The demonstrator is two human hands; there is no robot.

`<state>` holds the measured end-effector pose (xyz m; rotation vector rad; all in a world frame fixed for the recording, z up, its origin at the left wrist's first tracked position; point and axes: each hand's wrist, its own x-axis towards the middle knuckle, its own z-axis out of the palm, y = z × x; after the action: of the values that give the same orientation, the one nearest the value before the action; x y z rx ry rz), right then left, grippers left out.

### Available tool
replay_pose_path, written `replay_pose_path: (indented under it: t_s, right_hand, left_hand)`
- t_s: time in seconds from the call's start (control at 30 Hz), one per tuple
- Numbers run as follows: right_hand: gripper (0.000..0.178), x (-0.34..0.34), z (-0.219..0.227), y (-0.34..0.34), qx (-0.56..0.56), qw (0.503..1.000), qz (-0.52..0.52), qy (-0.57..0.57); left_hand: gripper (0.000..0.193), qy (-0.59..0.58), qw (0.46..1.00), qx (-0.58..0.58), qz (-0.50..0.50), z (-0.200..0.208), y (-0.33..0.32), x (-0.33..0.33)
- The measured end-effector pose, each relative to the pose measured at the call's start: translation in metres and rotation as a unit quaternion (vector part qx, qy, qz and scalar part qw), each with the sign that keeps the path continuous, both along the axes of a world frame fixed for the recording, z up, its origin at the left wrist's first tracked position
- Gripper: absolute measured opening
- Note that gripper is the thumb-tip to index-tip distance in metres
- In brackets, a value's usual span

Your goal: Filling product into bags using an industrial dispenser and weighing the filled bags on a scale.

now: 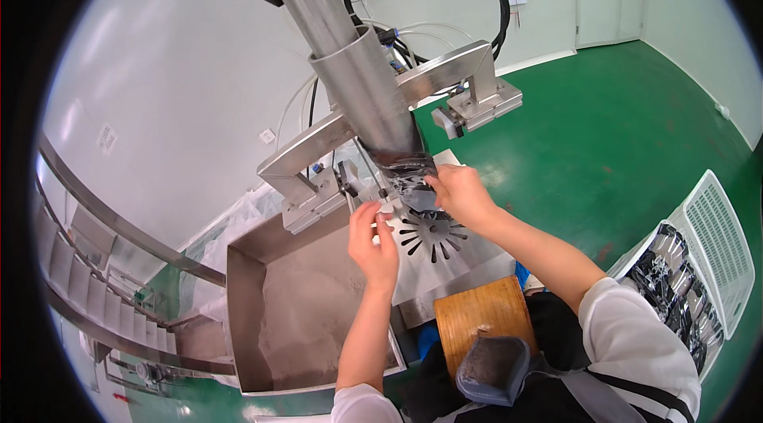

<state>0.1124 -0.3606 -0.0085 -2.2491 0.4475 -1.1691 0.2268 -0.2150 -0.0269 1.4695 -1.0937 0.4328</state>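
Observation:
A dark, printed plastic bag (pixel 409 177) is around the lower end of an upright metal tube (pixel 362 77). My right hand (pixel 465 197) pinches the bag at its right side with thumb and fingers. To the left of the bag is my left hand (pixel 372 252), its fingers curved and apart from the thumb. No held thing can be made out in it. Under the bag lies a metal plate (pixel 405 280) with slots spreading out in a ring. The bag's lower end partly hides the slots.
Clamp blocks (pixel 314 200) flank the tube on a metal bracket (pixel 445 73). A deep steel bin (pixel 246 304) stands left of the plate. Close to my body is a curved wooden piece (pixel 485 312). White plastic baskets (pixel 719 232) at right hold several dark printed bags (pixel 671 280).

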Motion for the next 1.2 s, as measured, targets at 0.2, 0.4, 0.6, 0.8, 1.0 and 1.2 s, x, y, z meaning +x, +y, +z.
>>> replay_pose_path:
  t_s: [0.2,0.4,0.6,0.8,1.0,1.2]
  right_hand:
    - [0.028,0.007,0.004,0.018,0.039,0.997,0.061,-0.025]
    - [0.031,0.003,0.005,0.013,0.093,0.993,0.065,-0.029]
    - [0.029,-0.033,0.023,0.025,-0.086,0.995,0.012,0.052]
    - [0.013,-0.127,0.048,0.068,-0.113,0.987,0.054,0.101]
    - [0.008,-0.247,0.008,0.088,0.082,0.983,0.000,0.164]
    - [0.007,-0.232,0.019,0.121,0.009,0.993,0.010,0.118]
  left_hand:
    - [0.062,0.468,0.882,-0.021,-0.045,-0.103,-0.020,0.132]
    - [0.029,0.497,0.850,-0.146,0.095,-0.143,-0.026,0.069]
    - [0.029,-0.216,0.918,0.289,-0.162,-0.124,-0.057,-0.059]
    - [0.052,0.060,0.903,0.382,0.186,-0.201,0.056,0.160]
    - [0.028,0.144,0.681,0.566,0.442,-0.185,0.160,0.147]
    - [0.052,-0.178,0.904,0.386,-0.040,-0.096,0.051,-0.038]
